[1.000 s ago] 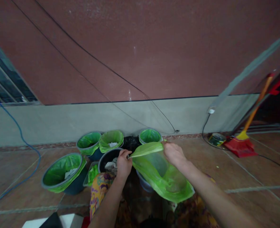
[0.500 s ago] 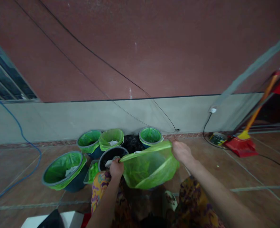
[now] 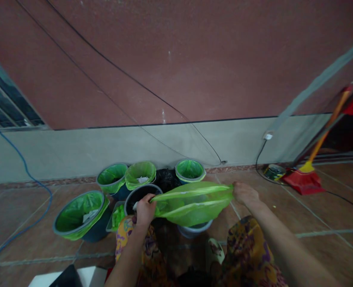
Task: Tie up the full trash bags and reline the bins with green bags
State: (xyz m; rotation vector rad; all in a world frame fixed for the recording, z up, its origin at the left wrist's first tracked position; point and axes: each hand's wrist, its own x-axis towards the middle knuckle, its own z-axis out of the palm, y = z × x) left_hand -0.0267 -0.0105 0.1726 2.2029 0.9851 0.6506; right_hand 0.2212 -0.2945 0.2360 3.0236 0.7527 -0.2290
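A translucent green trash bag (image 3: 191, 201) is stretched between my two hands, its mouth drawn long and narrow. My left hand (image 3: 146, 209) is closed on its left end, beside an unlined dark bin (image 3: 137, 191). At the right end, my right hand (image 3: 244, 194) is closed on the bag's edge, out over the tiled floor. Under the bag, a grey-blue bin (image 3: 196, 231) shows only its lower front part; the bag hides the rest. It stands between my knees, in front of my feet.
Bins with green liners stand nearby: a large one (image 3: 80, 215) at left, others (image 3: 112, 175) (image 3: 140, 175) (image 3: 190, 170) along the wall. A black bag (image 3: 167, 180) and a tray of green bags (image 3: 118, 215) are among them. A red dustpan (image 3: 304, 181), a cable and a blue hose (image 3: 26, 163) lie around.
My right hand has moved right and slightly down, pulling the bag's mouth from wide to taut and narrow. More of the bin beneath shows now. My left hand has barely moved.
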